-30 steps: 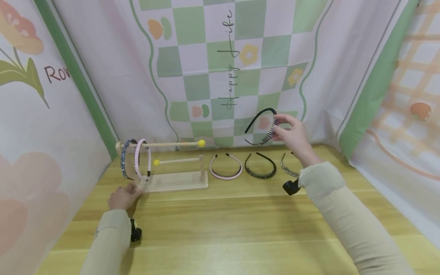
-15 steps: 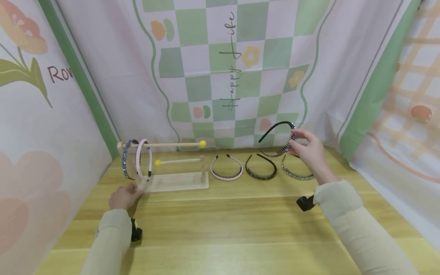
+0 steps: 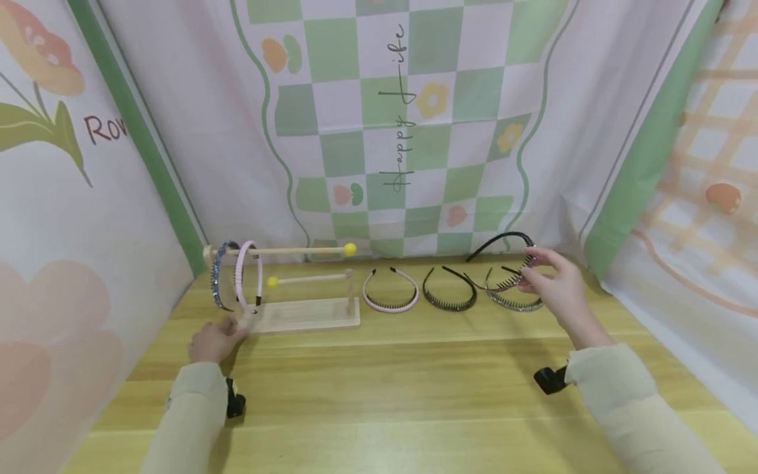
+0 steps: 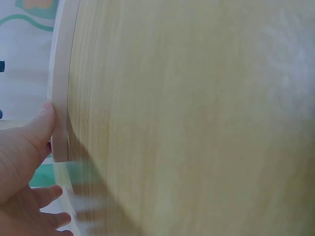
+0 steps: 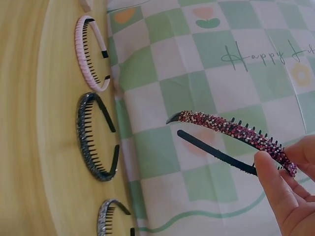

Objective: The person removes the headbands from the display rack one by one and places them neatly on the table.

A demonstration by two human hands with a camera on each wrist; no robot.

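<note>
My right hand (image 3: 559,289) pinches a toothed headband (image 5: 231,130) covered in pink and dark sparkles, held in the air above a silver glitter headband (image 3: 514,304) at the right of the row. A wooden headband rack (image 3: 302,315) stands on the left of the table, its two pegs tipped with yellow balls. My left hand (image 3: 214,339) holds the left end of the rack's base, thumb (image 4: 42,125) against its edge. On the upper peg hang a blue sparkly headband (image 3: 216,280) and a pink headband (image 3: 239,280).
Between the rack and the silver headband lie a pink headband (image 3: 391,306) and a black headband (image 3: 449,304), open ends to the back. A patterned curtain (image 3: 331,131) rises behind the wooden table (image 3: 379,395), and more fabric stands at both sides.
My right hand has moved right and lower with the sparkly headband, from above the black headband to above the silver one. My left hand and the rack stay in place.
</note>
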